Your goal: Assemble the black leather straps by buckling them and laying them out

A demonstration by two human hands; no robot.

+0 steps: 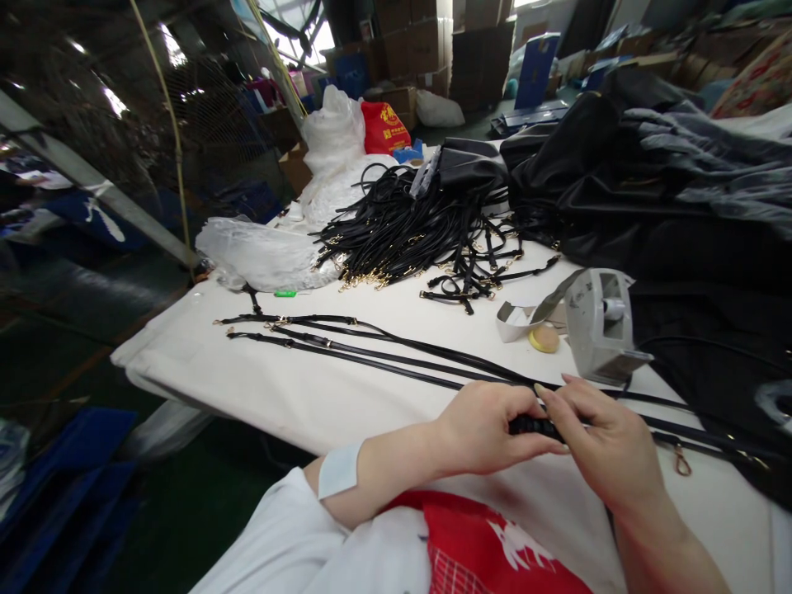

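My left hand (486,425) and my right hand (606,437) meet at the table's front side, fingers closed together. Between them is a black ridged strap piece (533,426), mostly covered by the fingers. Just behind the hands, long black straps (396,357) with gold-coloured buckles and clasps lie stretched across the white table from left to right. One gold snap hook (681,462) rests to the right of my right hand. A white tape dispenser (600,326) stands beyond that hand, beside a tape roll (544,338).
A large heap of black straps (396,223) with gold clasps lies at the back of the white table (297,396). Clear plastic bags (266,252) lie left of it. Black sheet material (587,198) is piled at the right. An open small box (515,320) sits near the dispenser.
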